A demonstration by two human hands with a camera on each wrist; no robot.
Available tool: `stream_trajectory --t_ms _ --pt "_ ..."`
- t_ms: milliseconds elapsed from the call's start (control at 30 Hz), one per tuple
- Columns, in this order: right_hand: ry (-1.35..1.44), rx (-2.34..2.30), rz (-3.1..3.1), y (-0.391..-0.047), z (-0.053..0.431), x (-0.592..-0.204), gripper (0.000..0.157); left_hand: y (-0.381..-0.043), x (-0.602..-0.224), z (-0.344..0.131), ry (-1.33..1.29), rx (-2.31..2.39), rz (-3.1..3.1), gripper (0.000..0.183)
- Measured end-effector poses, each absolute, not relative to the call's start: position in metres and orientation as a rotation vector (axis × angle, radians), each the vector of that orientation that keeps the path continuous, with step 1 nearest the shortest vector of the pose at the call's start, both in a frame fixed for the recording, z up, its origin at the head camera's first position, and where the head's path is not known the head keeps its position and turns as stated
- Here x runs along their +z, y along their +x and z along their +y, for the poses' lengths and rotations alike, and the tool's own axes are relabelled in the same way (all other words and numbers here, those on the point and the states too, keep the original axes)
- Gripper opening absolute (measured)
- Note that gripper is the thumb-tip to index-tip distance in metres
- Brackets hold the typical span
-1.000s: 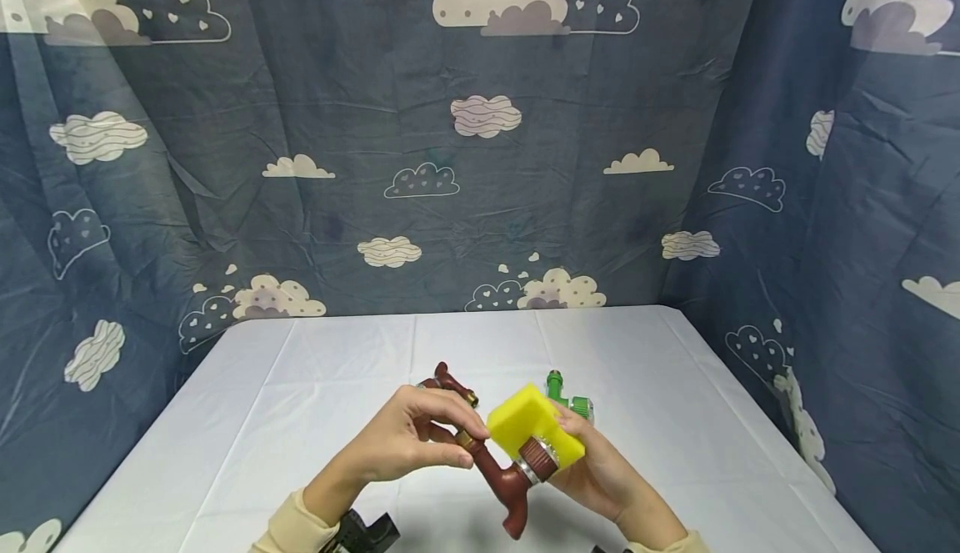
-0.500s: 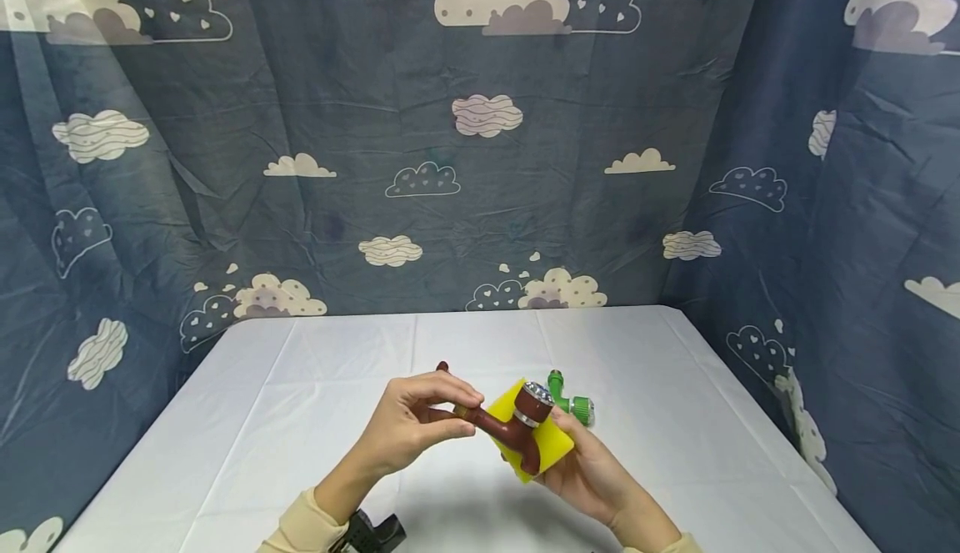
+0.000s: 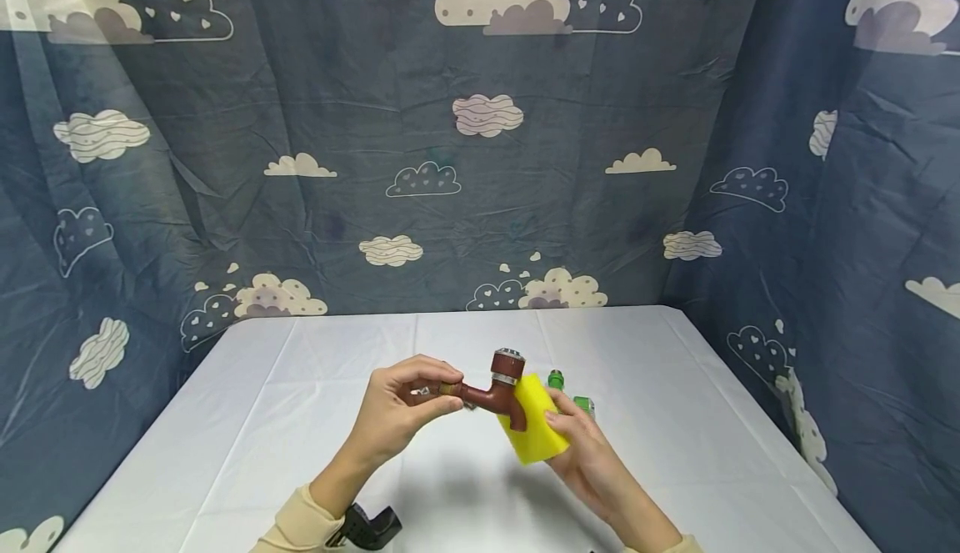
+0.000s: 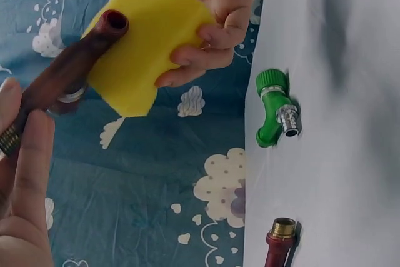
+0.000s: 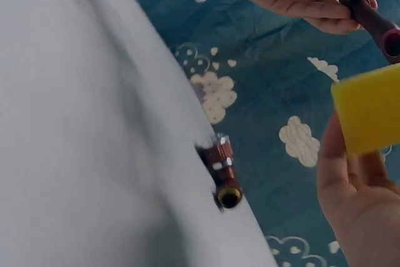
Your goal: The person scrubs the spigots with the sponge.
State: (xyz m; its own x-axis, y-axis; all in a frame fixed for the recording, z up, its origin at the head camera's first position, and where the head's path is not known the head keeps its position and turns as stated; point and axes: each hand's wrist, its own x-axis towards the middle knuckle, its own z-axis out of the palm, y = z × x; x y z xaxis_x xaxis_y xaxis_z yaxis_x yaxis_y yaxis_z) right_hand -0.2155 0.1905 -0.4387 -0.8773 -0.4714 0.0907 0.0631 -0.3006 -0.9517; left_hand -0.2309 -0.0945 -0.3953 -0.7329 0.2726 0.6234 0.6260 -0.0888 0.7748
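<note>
My left hand pinches the threaded brass end of a dark red-brown water tap between thumb and fingers, above the table. The tap's round knob with a silvery rim points upward and its spout hangs down. In my right hand is a yellow sponge, gripped from the right side. The sponge's face lies behind the spout in the head view. The left wrist view shows the open mouth of the spout in front of the sponge, with the right fingers curled over its edge.
A green tap with a chrome nozzle lies on the white-covered table. A second red-brown tap lies there too, mostly behind the left hand in the head view. A dark blue cloud-print curtain surrounds the table. A black device sits at the left wrist.
The held tap has turned so its knob moves from lower right to pointing upward. The sponge has come from behind the knob to behind the spout, tilting along the way.
</note>
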Motion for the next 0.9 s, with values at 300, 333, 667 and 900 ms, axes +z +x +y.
stream_trajectory --t_ms 300,333,667,900 --pt "-0.671 -2.138 2.476 -0.214 0.18 -0.441 0.032 -0.23 -0.397 -0.093 -0.821 -1.832 -1.965 0.025" --pt "-0.728 -2.114 2.565 -0.213 0.179 -0.442 0.034 -0.23 -0.397 -0.092 -0.808 -1.822 -1.968 0.025" --pt "-1.273 -1.669 3.231 -0.21 0.173 -0.449 0.058 -0.226 -0.402 -0.084 -0.779 -1.765 -2.066 0.024" --pt "-1.527 -1.47 3.317 -0.211 0.176 -0.445 0.063 -0.226 -0.404 -0.082 -0.913 -1.812 -2.189 0.023"
